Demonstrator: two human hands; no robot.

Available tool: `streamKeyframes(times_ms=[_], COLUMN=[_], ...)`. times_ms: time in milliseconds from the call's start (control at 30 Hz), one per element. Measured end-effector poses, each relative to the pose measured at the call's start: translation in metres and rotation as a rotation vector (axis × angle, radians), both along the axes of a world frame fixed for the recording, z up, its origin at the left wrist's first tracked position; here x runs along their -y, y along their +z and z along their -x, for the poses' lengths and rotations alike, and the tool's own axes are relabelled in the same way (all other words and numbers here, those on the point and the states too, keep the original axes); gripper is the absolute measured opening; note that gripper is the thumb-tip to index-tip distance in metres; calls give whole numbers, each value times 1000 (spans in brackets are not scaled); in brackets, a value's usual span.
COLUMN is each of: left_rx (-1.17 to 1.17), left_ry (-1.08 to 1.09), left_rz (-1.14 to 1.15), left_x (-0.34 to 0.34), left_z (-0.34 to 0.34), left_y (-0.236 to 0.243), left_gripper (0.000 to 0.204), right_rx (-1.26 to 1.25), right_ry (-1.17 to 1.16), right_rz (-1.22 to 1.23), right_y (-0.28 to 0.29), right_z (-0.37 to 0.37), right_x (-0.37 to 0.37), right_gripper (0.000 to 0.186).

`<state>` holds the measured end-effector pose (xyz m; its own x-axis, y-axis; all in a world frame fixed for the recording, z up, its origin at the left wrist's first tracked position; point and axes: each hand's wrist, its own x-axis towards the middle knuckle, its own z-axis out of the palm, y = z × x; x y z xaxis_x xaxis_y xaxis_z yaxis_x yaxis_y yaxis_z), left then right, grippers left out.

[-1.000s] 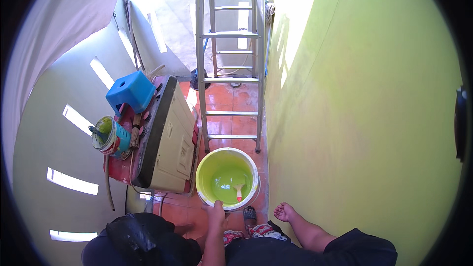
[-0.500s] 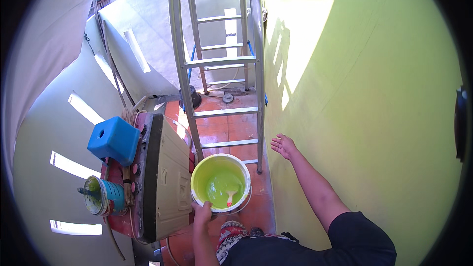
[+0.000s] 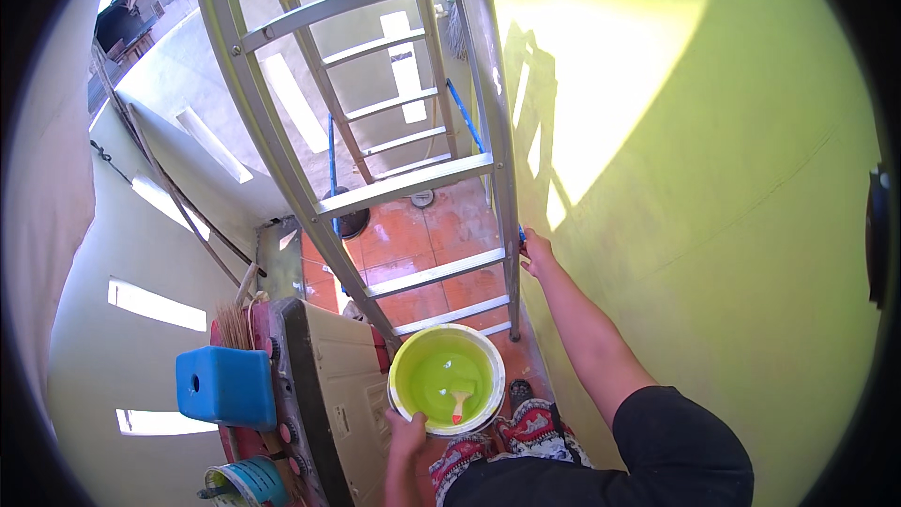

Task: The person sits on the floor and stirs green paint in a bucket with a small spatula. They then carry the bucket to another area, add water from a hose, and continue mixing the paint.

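Observation:
My left hand [image 3: 407, 431] grips the near left rim of a white bucket [image 3: 495, 362] with light green paint inside. A paintbrush [image 3: 459, 404] with a pale, red-ended handle lies in it, bristles in the paint. In front stands an aluminium stepladder [image 3: 413, 183], its legs spread, with blue braces between its two halves. My right arm is stretched forward along the green wall. The right hand [image 3: 535, 253] is closed at the ladder's right rail, by a small blue part; its fingertips are partly hidden.
To the left a washing machine [image 3: 338, 385] carries a blue plastic stool [image 3: 225, 388], a straw broom [image 3: 235, 327] and a paint-stained pail [image 3: 249, 481]. A green wall [image 3: 713, 282] runs close along my right. A dark pot [image 3: 353, 223] sits on the tiled floor [image 3: 394, 235] beyond the ladder.
My right hand, stretched out with spread fingers before, is now closed at the ladder's rail. My view has moved closer to the ladder, and the bucket has come along in my left hand.

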<state>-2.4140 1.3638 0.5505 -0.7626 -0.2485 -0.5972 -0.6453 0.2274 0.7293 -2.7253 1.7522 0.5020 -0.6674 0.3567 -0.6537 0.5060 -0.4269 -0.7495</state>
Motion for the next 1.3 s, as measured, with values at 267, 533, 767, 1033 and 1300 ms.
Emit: streamKeyframes(times_ms=[267, 533, 767, 1033, 1300], left_rx=[75, 61, 16, -18, -219], left_ry=[60, 103, 134, 24, -419], left_rz=[-7, -4, -37, -141, -73], left_x=[-10, -25, -27, -18, -5], left_z=[-1, -7, -4, 28, 69], left_y=[-33, -36, -5, 74, 156], left_gripper=[67, 65, 64, 68, 63], right_rx=[66, 79, 84, 106, -122], right_ry=[268, 364, 448, 625, 804], right_rz=[-18, -122, -379, 125, 78], right_y=[22, 22, 17, 92, 217], right_z=[5, 12, 14, -139, -272], right_x=[-4, -19, -32, 12, 77], right_gripper=[48, 59, 59, 95, 69])
